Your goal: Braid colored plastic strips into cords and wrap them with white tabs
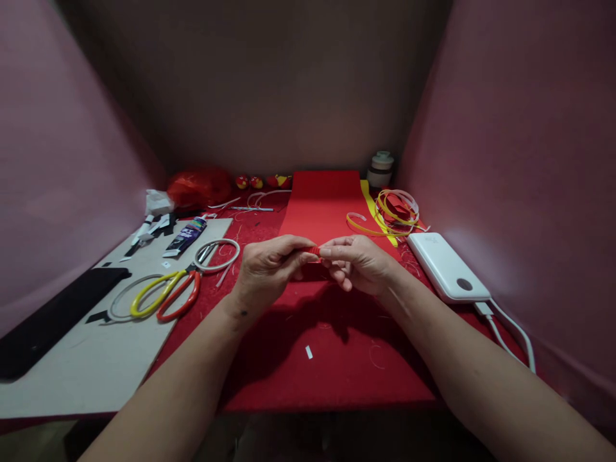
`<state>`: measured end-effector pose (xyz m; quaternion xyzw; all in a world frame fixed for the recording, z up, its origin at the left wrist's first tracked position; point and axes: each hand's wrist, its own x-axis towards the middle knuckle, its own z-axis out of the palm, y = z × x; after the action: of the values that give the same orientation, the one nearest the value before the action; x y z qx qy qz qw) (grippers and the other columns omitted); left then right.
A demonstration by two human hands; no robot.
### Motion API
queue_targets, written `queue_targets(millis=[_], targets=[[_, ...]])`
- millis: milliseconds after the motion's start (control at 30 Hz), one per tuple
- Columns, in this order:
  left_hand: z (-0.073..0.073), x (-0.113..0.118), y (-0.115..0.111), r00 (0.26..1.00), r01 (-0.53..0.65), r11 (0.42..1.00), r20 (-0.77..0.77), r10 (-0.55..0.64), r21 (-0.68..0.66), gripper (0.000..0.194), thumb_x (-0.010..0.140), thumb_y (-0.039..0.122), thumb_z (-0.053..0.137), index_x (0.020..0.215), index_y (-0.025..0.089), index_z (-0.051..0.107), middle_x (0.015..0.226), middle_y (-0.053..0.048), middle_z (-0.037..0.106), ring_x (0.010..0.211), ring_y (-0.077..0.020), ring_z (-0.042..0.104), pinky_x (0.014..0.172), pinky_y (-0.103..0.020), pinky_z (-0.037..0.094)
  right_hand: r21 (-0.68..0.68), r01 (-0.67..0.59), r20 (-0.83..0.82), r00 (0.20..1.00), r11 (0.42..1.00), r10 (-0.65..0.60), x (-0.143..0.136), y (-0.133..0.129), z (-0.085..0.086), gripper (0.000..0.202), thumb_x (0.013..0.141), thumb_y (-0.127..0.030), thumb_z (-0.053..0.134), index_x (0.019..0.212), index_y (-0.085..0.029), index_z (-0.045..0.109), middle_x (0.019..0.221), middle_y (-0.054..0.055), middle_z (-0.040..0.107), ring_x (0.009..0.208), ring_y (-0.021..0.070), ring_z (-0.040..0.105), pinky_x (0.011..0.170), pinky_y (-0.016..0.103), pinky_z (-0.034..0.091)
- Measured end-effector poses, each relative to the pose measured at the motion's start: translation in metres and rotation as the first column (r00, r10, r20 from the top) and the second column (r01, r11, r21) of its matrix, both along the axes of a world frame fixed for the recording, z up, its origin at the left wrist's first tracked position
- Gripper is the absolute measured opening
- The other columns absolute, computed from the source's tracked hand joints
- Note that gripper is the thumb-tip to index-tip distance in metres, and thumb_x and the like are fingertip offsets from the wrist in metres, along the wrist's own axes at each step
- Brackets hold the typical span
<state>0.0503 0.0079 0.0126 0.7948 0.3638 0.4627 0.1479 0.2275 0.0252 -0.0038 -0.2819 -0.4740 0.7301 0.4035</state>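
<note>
Pinching a small red piece (315,251) between the two hands, held up over the red-covered bench (346,385). Grips its left side with thumb and forefinger of the left hand (274,262); meets its right side with thumb and forefinger of the right hand (360,262), with the lower fingers loosely curled. Covers much of the piece with the fingertips; cannot tell its full shape.

Has, just beyond the hands, a flat red sheet (320,205), with a yellow sheet (373,205) showing along its right edge. Has, beyond and right of the right hand, looped yellow and white strips (364,230), and farther back a lidded jar (381,174). Has, right of the right hand, a white power bank (445,266) with a white cable (522,330) running nearer.

Shows, left of the left hand, a pale board (120,378) bearing a dark case (62,314), a tube (187,236) and scissors (181,274) with one yellow and one red handle. Shows, beyond and left of the hands, a red plastic bag (199,187) near small red-and-yellow figures (242,182). Shows, nearer than the hands, a white scrap (308,351).
</note>
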Motion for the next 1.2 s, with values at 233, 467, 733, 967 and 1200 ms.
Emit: queue_targets(millis=[233, 467, 733, 967, 1200], targets=[[-0.004, 0.007, -0.009, 0.971, -0.037, 0.991, 0.229, 0.066, -0.131, 0.013, 0.078, 0.024, 0.064, 0.087, 0.016, 0.067, 0.070, 0.000, 0.069, 0.053, -0.0087, 0.062, 0.055, -0.018, 0.055, -0.087, -0.036, -0.183, 0.983, 0.996, 0.020, -0.005, 0.001, -0.011, 0.021, 0.064, -0.025, 0.075, 0.076, -0.014, 0.061, 0.065, -0.001, 0.060, 0.051, 0.0084, 0.056, 0.043, 0.019, 0.045], [-0.010, 0.018, -0.015, 0.896, 0.007, 0.981, 0.436, 0.080, -0.194, 0.015, 0.075, 0.024, 0.068, 0.088, 0.017, 0.068, 0.071, 0.000, 0.071, 0.057, -0.0115, 0.066, 0.055, -0.022, 0.058, -0.175, -0.071, -0.334, 0.943, 0.982, 0.009, -0.015, -0.005, -0.014, 0.023, 0.064, -0.026, 0.075, 0.082, -0.014, 0.067, 0.079, 0.004, 0.067, 0.075, 0.0134, 0.060, 0.077, 0.028, 0.048], [-0.009, 0.022, -0.019, 0.902, 0.043, 0.990, 0.431, 0.020, -0.135, 0.017, 0.078, 0.019, 0.064, 0.095, 0.017, 0.066, 0.076, 0.000, 0.069, 0.056, -0.0091, 0.064, 0.058, -0.022, 0.059, -0.058, -0.046, -0.408, 0.913, 0.997, 0.018, -0.017, -0.010, -0.012, 0.015, 0.069, -0.027, 0.070, 0.080, -0.016, 0.067, 0.074, 0.001, 0.065, 0.070, 0.0118, 0.058, 0.074, 0.028, 0.047], [-0.009, 0.013, -0.006, 0.988, 0.026, 0.998, 0.154, -0.017, -0.051, 0.036, 0.079, 0.021, 0.064, 0.114, 0.019, 0.058, 0.109, -0.007, 0.066, 0.086, -0.0153, 0.066, 0.078, -0.026, 0.055, 0.092, 0.235, -0.202, 0.956, 0.968, -0.213, -0.012, -0.006, 0.000, 0.026, 0.060, -0.022, 0.077, 0.079, -0.016, 0.060, 0.066, -0.002, 0.063, 0.056, 0.0098, 0.058, 0.055, 0.022, 0.045], [-0.002, 0.006, 0.000, 0.997, -0.040, 0.980, 0.055, 0.052, -0.197, 0.038, 0.076, 0.025, 0.064, 0.111, 0.015, 0.056, 0.092, -0.006, 0.066, 0.065, -0.0105, 0.059, 0.059, -0.020, 0.049, 0.268, 0.378, -0.122, 0.926, 0.886, -0.358, -0.016, -0.013, 0.006, 0.032, 0.062, -0.021, 0.076, 0.083, -0.018, 0.053, 0.081, 0.000, 0.067, 0.076, 0.0141, 0.065, 0.072, 0.029, 0.052]])
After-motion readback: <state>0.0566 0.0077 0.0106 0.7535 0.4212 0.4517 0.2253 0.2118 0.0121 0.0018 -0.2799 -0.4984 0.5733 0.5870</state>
